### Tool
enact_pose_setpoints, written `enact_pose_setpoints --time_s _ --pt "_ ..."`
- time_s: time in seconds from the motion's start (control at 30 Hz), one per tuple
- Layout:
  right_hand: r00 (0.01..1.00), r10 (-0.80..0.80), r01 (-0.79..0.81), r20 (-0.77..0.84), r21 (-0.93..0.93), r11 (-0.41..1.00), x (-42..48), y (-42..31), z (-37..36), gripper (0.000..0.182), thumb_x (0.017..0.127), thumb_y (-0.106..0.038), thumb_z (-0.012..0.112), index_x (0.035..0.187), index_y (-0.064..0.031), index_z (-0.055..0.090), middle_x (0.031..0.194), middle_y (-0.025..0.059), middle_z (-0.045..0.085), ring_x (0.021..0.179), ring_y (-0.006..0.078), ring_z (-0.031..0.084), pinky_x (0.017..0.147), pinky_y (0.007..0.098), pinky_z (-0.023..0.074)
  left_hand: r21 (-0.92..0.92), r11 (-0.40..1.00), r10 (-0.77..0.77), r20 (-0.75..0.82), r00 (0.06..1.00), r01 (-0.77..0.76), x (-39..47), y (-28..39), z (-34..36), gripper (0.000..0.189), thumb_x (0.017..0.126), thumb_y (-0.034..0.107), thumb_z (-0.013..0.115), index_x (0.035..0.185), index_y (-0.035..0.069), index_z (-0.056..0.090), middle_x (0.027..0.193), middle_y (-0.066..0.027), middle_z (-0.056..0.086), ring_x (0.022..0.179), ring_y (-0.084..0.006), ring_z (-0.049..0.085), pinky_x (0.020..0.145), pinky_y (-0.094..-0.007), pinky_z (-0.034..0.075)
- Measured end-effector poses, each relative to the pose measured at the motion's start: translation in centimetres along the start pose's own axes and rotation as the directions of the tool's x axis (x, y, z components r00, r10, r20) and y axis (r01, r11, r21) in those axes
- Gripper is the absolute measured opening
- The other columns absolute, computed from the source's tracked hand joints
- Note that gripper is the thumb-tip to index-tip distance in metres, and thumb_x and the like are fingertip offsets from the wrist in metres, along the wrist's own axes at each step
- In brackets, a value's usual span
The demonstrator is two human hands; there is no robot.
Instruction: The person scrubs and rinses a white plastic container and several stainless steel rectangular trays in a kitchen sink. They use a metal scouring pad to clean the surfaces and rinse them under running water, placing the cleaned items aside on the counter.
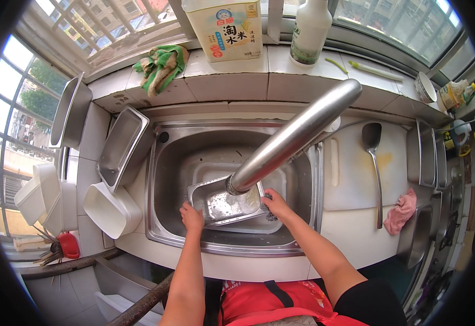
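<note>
A rectangular stainless steel pan (225, 205) is held tilted inside the metal sink (172, 163), under the faucet (294, 138), whose end hides part of it. My left hand (192, 216) grips the pan's left side near its front corner. At the pan's right end is my right hand (276, 203), its fingers around a steel wool scrubber (269, 212). Wet spots or droplets show on the pan's inner bottom. Beneath the pan lies what looks like a translucent, rounded rectangular tray or basin bottom (278, 179).
Metal pans (123, 142) and white plastic containers (111, 210) stand left of the sink. At right lie a cutting board (347, 191), a spatula (373, 142) and a pink cloth (400, 212). The ledge bears a green cloth (162, 67), a detergent jug (227, 36) and a white bottle (310, 32).
</note>
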State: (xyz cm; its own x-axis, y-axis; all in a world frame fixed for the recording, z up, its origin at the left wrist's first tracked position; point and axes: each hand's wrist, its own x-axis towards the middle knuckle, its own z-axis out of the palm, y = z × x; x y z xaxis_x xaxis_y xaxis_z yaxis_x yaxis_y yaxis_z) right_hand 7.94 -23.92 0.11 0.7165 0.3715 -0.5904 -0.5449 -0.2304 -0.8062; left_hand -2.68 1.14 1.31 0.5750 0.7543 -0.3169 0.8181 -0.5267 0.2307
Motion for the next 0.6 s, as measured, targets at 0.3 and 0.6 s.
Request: enact_pose_setpoints --time_s 0.3,0.6 --pt "0.936 -0.317 0.240 -0.154 -0.379 0.894 -3.1 -5.1 3.4 0.028 0.077 -0.020 0.053 0.100 -0.0065 0.046 0.077 0.0205 0.056 0.071 0.0333 0.056 0.064 0.0381 0.0428 -0.308 0.778 0.616 0.206 0.760 -0.547 -8.7 11.2 0.2 0.027 0.064 0.005 0.057 0.090 0.001 0.049 0.074 -0.0172 0.057 0.074 -0.0344 0.055 0.076 -0.0401 0.040" --pt "0.891 -0.439 0.373 -0.113 -0.369 0.852 -0.2 -5.1 5.0 0.024 0.081 -0.022 0.047 0.099 -0.0058 0.047 0.078 0.0199 0.058 0.078 0.0363 0.055 0.066 0.0401 0.0421 -0.200 0.690 0.654 -0.242 0.717 -0.696 -8.3 9.4 1.8 0.018 0.060 -0.002 0.051 0.077 0.004 0.050 0.055 -0.0123 0.051 0.055 -0.0297 0.052 0.063 -0.0384 0.040"
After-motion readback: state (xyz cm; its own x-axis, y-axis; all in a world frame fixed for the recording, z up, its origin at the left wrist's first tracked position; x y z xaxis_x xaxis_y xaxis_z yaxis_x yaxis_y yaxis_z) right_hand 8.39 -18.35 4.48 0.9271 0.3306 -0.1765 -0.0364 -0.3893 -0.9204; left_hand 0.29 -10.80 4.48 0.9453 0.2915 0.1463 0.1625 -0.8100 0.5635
